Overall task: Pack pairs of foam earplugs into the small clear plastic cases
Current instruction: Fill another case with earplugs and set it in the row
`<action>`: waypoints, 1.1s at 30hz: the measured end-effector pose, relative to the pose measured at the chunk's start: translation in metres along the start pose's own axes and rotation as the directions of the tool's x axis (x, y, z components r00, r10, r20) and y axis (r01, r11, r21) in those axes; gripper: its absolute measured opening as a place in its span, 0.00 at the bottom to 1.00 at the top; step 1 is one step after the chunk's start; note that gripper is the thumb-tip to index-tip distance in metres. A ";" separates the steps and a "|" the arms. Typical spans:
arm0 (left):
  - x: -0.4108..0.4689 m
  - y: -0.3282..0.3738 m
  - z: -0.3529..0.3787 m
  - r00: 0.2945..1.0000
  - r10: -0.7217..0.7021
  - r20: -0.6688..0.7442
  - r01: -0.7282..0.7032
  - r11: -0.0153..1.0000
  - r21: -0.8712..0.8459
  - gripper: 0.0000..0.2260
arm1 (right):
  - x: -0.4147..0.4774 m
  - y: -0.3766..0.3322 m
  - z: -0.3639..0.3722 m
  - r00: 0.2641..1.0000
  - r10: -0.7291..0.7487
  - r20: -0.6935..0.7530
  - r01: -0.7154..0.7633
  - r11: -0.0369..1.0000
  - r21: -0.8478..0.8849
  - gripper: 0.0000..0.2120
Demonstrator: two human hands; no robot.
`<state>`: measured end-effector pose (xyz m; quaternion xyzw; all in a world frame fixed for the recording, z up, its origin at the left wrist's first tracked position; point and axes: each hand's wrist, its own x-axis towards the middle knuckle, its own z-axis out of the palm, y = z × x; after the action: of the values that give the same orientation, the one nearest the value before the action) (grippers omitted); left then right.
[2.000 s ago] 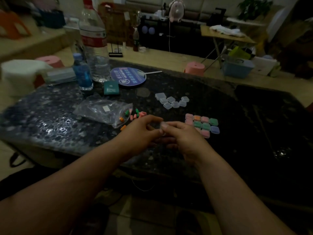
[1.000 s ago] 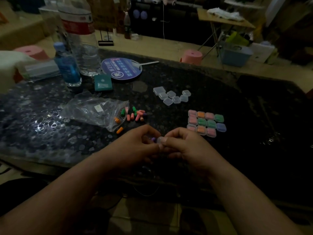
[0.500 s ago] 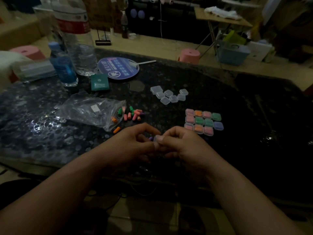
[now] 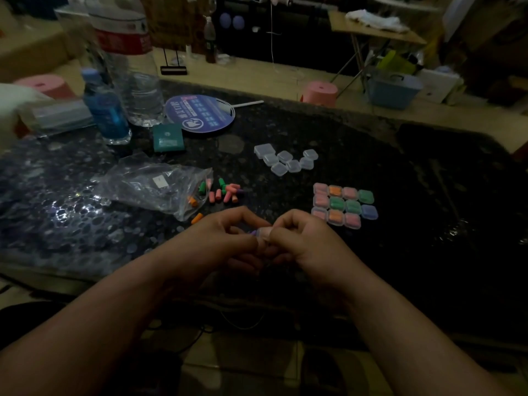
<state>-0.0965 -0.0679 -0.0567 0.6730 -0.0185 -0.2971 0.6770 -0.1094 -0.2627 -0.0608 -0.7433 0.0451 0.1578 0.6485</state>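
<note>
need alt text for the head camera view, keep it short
A person's left hand and right hand pinch a small clear case between them, a purple earplug showing at its edge, above a dark table. Beyond them lie filled cases, empty cases, loose earplugs and a plastic bag.
</note>
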 end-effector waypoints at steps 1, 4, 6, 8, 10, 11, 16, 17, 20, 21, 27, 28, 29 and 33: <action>0.000 -0.001 0.000 1.000 -0.005 0.001 0.005 1.000 -0.006 0.09 | 0.000 0.000 0.001 1.000 -0.001 0.001 0.001 1.000 -0.003 0.07; 0.001 -0.002 -0.001 1.000 -0.017 -0.005 0.017 1.000 -0.009 0.09 | -0.001 -0.001 0.003 1.000 -0.005 0.010 0.005 1.000 0.003 0.06; 0.002 -0.003 -0.001 1.000 -0.025 -0.005 0.025 1.000 -0.011 0.08 | -0.001 -0.002 0.003 1.000 -0.005 0.015 0.005 1.000 0.011 0.06; 0.002 -0.003 -0.002 0.999 -0.037 0.011 0.037 0.999 -0.013 0.10 | -0.001 0.000 0.004 1.000 0.001 0.015 -0.002 1.000 0.008 0.06; 0.001 -0.003 -0.002 0.998 -0.052 0.019 0.052 0.999 -0.010 0.12 | 0.000 0.002 0.005 1.000 0.013 0.013 -0.013 1.000 0.006 0.07; 0.001 -0.002 -0.002 0.998 -0.056 0.014 0.056 0.998 -0.014 0.11 | 0.000 0.003 0.005 1.000 0.013 0.009 -0.013 1.000 0.009 0.07; 0.002 0.001 -0.006 0.995 -0.096 -0.027 0.092 0.986 -0.142 0.09 | 0.003 0.003 0.003 0.999 0.021 -0.043 -0.018 0.998 0.061 0.03; 0.002 0.002 -0.007 0.995 -0.092 -0.025 0.088 0.986 -0.144 0.10 | 0.004 0.002 0.003 0.999 0.022 -0.040 -0.019 0.998 0.061 0.02; 0.001 0.001 -0.005 0.995 -0.076 -0.065 0.068 0.990 -0.124 0.10 | 0.002 0.001 0.006 0.998 0.026 -0.065 -0.024 0.999 0.030 0.04; 0.002 0.001 -0.003 0.994 -0.065 -0.091 0.055 0.993 -0.106 0.10 | 0.001 0.001 0.007 0.996 0.017 -0.084 -0.019 1.000 -0.025 0.06; 0.003 0.004 -0.003 0.989 -0.051 -0.141 0.025 0.984 -0.178 0.12 | 0.009 -0.002 0.009 0.981 -0.081 -0.175 0.047 0.981 -0.191 0.06; 0.001 0.005 -0.006 0.992 -0.055 -0.117 0.034 0.983 -0.180 0.12 | 0.012 -0.003 0.008 0.981 -0.075 -0.180 0.042 0.982 -0.184 0.06; -0.001 0.004 -0.008 0.994 -0.060 -0.088 0.044 0.985 -0.166 0.12 | 0.014 -0.005 0.007 0.983 -0.067 -0.170 0.037 0.984 -0.176 0.07; -0.007 -0.011 -0.013 0.993 -0.119 0.020 0.120 0.977 -0.179 0.11 | 0.017 -0.007 0.014 0.988 -0.102 -0.117 0.069 0.964 -0.258 0.03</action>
<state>-0.1013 -0.0525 -0.0652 0.6077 0.0456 -0.3409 0.7158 -0.0937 -0.2455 -0.0606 -0.8300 0.0343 0.0854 0.5502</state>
